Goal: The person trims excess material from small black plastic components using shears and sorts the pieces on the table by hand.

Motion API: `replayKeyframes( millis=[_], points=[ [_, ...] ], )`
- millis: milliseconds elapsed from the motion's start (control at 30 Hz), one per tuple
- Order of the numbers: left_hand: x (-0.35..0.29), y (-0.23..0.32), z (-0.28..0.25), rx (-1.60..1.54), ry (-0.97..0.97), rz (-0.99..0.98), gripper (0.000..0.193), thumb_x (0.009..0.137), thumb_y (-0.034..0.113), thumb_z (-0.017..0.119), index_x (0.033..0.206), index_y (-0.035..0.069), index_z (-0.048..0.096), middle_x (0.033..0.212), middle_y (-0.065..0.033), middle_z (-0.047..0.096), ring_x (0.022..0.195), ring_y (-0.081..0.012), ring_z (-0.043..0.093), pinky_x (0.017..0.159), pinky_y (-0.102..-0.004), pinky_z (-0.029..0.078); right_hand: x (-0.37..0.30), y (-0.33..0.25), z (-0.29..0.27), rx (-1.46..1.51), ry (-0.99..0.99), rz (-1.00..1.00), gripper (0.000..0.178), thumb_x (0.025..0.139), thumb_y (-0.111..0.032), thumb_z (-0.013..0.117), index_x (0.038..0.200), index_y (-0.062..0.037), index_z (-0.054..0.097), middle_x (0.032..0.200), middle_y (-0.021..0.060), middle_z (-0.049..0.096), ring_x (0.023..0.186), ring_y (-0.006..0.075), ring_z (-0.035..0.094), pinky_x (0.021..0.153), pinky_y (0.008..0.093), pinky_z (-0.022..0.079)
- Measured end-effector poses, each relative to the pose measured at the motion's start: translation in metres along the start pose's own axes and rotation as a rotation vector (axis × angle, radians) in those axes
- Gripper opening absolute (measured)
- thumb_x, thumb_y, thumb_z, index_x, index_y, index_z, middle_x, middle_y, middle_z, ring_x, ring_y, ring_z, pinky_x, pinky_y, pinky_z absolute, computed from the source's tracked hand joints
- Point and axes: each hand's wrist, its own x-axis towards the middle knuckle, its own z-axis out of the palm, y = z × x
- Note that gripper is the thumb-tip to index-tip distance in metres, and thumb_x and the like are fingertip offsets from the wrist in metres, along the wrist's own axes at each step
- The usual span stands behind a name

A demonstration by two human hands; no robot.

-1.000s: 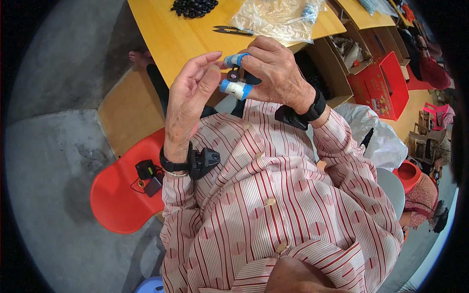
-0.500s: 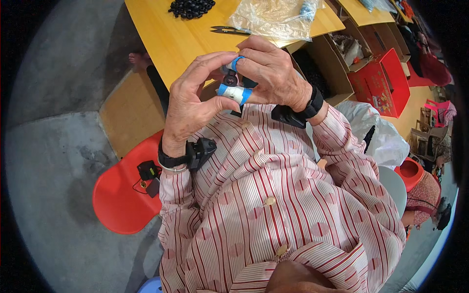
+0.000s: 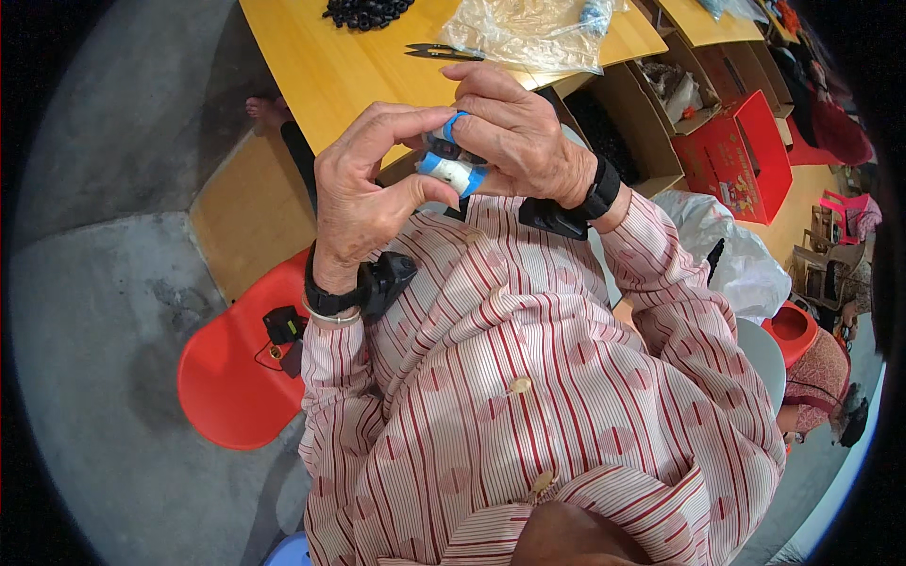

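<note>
In front of my chest my two hands meet around a small black round part (image 3: 447, 148), which is blurred. My right hand (image 3: 533, 137) pinches it between a thumb and finger wrapped in white and blue tape (image 3: 451, 175). Curved in from the other side, my left hand (image 3: 363, 179) has its thumb and forefinger tips at the same part; how firmly they grip it is partly hidden. A pile of similar black parts (image 3: 366, 13) lies on the yellow table (image 3: 330, 80) beyond. Black thread snips (image 3: 444, 51) rest closer to my hands.
A clear plastic bag (image 3: 528, 33) lies on the table. To the right are cardboard boxes (image 3: 651, 141), a red box (image 3: 741, 160) and a white plastic bag (image 3: 727, 250). An orange-red chair (image 3: 231, 377) with small black devices stands at left. Another person (image 3: 816, 382) sits far right.
The black part has turned and shifted slightly between my fingers and is now blurred. My left thumb has moved a little; both hands stay together in about the same place.
</note>
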Motion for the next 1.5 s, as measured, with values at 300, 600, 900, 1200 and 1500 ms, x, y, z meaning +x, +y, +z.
replayKeyframes(
  millis=[300, 600, 900, 1200, 1500],
  points=[
    [0.001, 0.005, 0.002, 0.146, 0.013, -0.063, 0.061, 0.062, 0.011, 0.08, 0.119, 0.007, 0.058, 0.111, -0.0106, 0.06, 0.086, -0.0184, 0.062, 0.077, -0.0288, 0.049, 0.004, 0.008, -0.003, -0.106, -0.011, 0.007, 0.034, 0.062, -0.022, 0.074, 0.085, -0.0064, 0.057, 0.078, 0.0069, 0.056, 0.086, 0.0286, 0.056, 0.088, 0.0419, 0.045],
    [-0.016, -0.008, -0.017, 0.07, -0.066, -0.409, 0.051, 0.081, 0.01, 0.068, 0.127, 0.002, 0.049, 0.123, -0.0109, 0.053, 0.098, -0.0191, 0.06, 0.087, -0.0297, 0.047, -0.013, 0.01, -0.008, -0.158, -0.068, 0.169, 0.027, 0.066, -0.018, 0.074, 0.085, -0.0062, 0.059, 0.078, 0.0071, 0.058, 0.084, 0.0257, 0.056, 0.073, 0.0353, 0.048],
    [-0.044, -0.023, -0.033, 0.064, 0.043, -0.48, 0.037, 0.081, 0.0, 0.062, 0.117, -0.001, 0.057, 0.108, -0.0091, 0.061, 0.088, -0.0151, 0.061, 0.08, -0.0265, 0.047, -0.041, 0.025, -0.026, -0.297, -0.089, 0.241, 0.025, 0.072, -0.023, 0.073, 0.085, -0.0049, 0.06, 0.074, 0.0075, 0.057, 0.077, 0.0264, 0.056, 0.067, 0.0345, 0.049],
    [-0.082, -0.036, -0.058, 0.077, 0.095, -0.62, 0.035, 0.087, 0.008, 0.06, 0.121, -0.001, 0.055, 0.107, -0.0101, 0.062, 0.093, -0.0138, 0.059, 0.083, -0.0247, 0.046, -0.174, 0.076, -0.094, -0.635, -0.125, 0.966, 0.025, 0.08, -0.028, 0.065, 0.093, -0.0064, 0.061, 0.073, 0.0122, 0.059, 0.073, 0.0292, 0.058, 0.063, 0.0378, 0.047],
    [-0.079, -0.034, -0.06, 0.091, 0.142, -0.66, 0.036, 0.087, 0.008, 0.062, 0.121, 0.0, 0.055, 0.107, -0.0104, 0.062, 0.095, -0.0145, 0.059, 0.085, -0.0255, 0.046, -0.275, 0.096, -0.119, -0.477, 0.125, 1.457, 0.038, 0.083, -0.021, 0.062, 0.117, -0.0068, 0.053, 0.095, 0.0167, 0.067, 0.09, 0.0317, 0.063, 0.078, 0.0393, 0.049]
  ],
)
